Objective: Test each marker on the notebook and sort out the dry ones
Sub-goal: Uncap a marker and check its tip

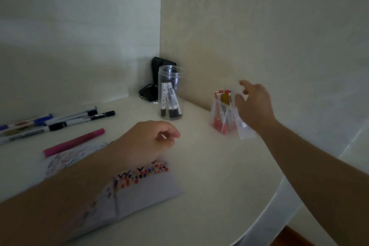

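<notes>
The open notebook [143,191] lies at the front of the white table, its pages covered with coloured test marks. My left hand [147,140] hovers over its top edge with fingers loosely curled, holding nothing. My right hand [253,106] reaches out with spread fingers just right of a clear plastic container [223,114] of red-tipped markers by the wall; contact with it is unclear. A clear jar [170,94] holds a few black-tipped markers. A pink marker [73,143] lies left of the notebook, and several capped markers [52,121] lie farther left.
A black object with a cord [154,78] sits in the corner behind the jar. Walls close off the table at the back and right. The table's rounded edge [279,195] curves along the right side, with floor below it.
</notes>
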